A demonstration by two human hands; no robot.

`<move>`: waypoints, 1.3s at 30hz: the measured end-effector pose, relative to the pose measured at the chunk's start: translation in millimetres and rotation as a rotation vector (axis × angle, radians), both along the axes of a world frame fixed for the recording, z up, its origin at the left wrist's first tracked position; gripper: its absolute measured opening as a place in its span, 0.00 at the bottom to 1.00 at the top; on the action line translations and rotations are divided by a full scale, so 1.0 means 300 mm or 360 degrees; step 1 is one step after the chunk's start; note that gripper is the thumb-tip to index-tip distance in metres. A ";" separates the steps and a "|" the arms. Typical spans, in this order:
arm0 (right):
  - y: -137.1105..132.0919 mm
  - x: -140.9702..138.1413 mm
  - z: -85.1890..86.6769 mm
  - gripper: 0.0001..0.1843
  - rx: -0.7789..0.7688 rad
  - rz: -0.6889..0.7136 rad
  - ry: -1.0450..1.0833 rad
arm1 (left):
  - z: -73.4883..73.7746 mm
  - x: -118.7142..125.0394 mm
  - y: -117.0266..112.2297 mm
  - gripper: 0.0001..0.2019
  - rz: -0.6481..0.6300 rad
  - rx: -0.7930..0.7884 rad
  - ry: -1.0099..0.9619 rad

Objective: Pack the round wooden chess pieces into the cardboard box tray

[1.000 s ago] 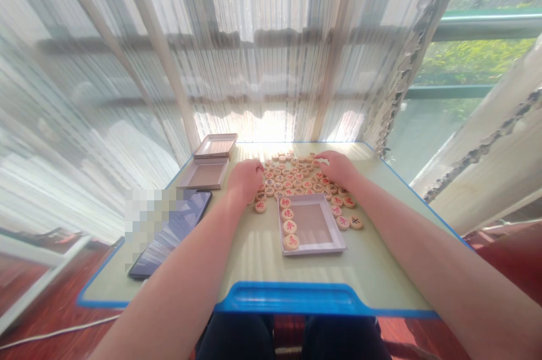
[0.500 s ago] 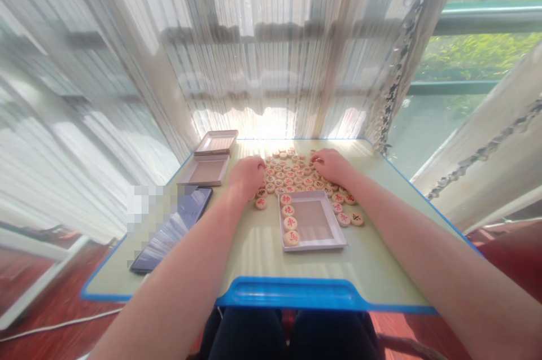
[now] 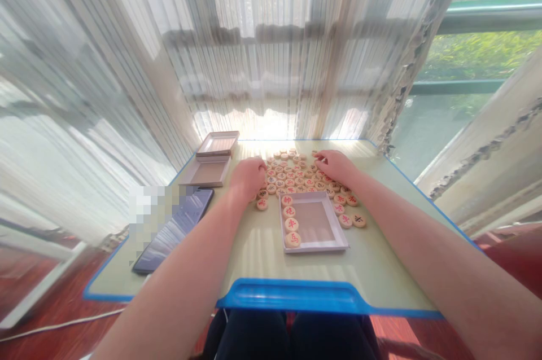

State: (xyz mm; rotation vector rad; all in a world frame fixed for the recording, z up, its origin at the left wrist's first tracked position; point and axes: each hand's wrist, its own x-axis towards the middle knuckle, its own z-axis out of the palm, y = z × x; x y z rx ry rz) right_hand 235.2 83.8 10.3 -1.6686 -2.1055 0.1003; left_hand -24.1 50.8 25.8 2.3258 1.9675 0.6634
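Observation:
Many round wooden Chinese chess pieces (image 3: 300, 174), marked in red or black, lie loosely spread across the middle of the table. A shallow white box tray (image 3: 337, 230) stands in front of them, with a column of several red-marked pieces (image 3: 292, 224) along its left side. My left hand (image 3: 249, 175) is curled at the left edge of the spread, and its fingertips are hidden. At the far right of the spread is my right hand (image 3: 335, 166), fingers bent and thumb apart, fingertips beside a piece (image 3: 314, 153). No piece is clearly gripped in it.
Two more shallow boxes, a nearer one (image 3: 207, 171) and a farther one (image 3: 218, 144), sit at the back left. A phone (image 3: 173, 230) lies left of my left forearm. The pale table (image 3: 249, 253) has a blue edge with a raised trough (image 3: 294, 295). Curtains (image 3: 271, 66) hang behind.
The whole view has shifted very slightly. Both hands keep nearly the same place by the pieces, and the column in the tray is unchanged.

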 end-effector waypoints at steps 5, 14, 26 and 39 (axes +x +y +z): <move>0.004 0.002 -0.003 0.16 0.0091 0.0025 0.0122 | -0.011 -0.006 0.008 0.17 -0.0002 0.0020 -0.0016; -0.021 -0.009 0.017 0.16 0.0043 0.0020 0.0136 | -0.008 -0.014 0.012 0.17 0.0026 0.0079 -0.0109; -0.024 -0.006 0.016 0.15 0.0110 0.0142 0.0119 | 0.006 0.003 -0.005 0.18 -0.0086 0.0074 -0.0231; -0.057 -0.052 0.042 0.15 -0.0010 0.0287 0.0041 | -0.029 -0.003 0.013 0.21 -0.0156 -0.0115 -0.0421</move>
